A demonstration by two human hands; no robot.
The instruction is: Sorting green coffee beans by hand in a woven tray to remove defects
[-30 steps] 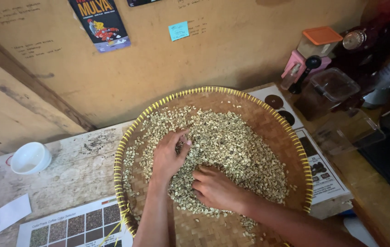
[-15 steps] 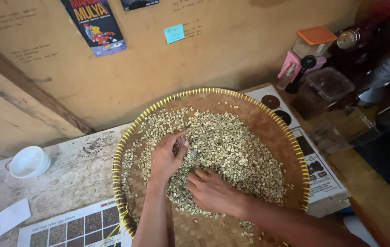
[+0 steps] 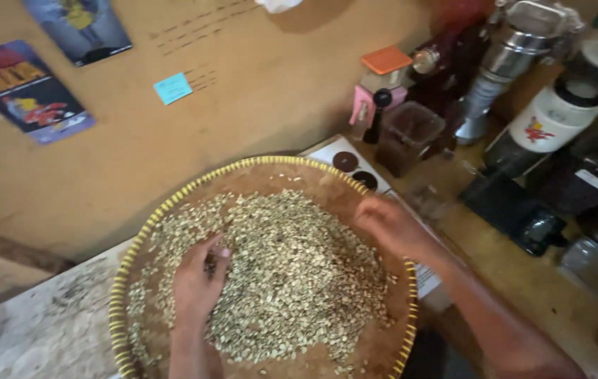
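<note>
A round woven tray (image 3: 173, 203) with a yellow rim lies on the wooden table, heaped with pale green coffee beans (image 3: 292, 274). My left hand (image 3: 197, 284) rests in the left part of the pile, fingers curled around a few beans, something dark between thumb and fingertips. My right hand (image 3: 387, 224) hovers over the tray's right side near the rim, fingers bent downward. It is blurred, so I cannot make out whether it holds anything.
A printed chart (image 3: 348, 158) pokes out from under the tray's far edge. Behind it stand a clear container (image 3: 408, 133), an orange-lidded box (image 3: 385, 67) and grinders (image 3: 548, 126). A black scale (image 3: 509, 203) sits at right. A blue sticky note (image 3: 173, 88) hangs on the wall.
My right hand left the middle of the pile and moved to the tray's right rim. The view swung right, so the white bowl and colour chart at left dropped out.
</note>
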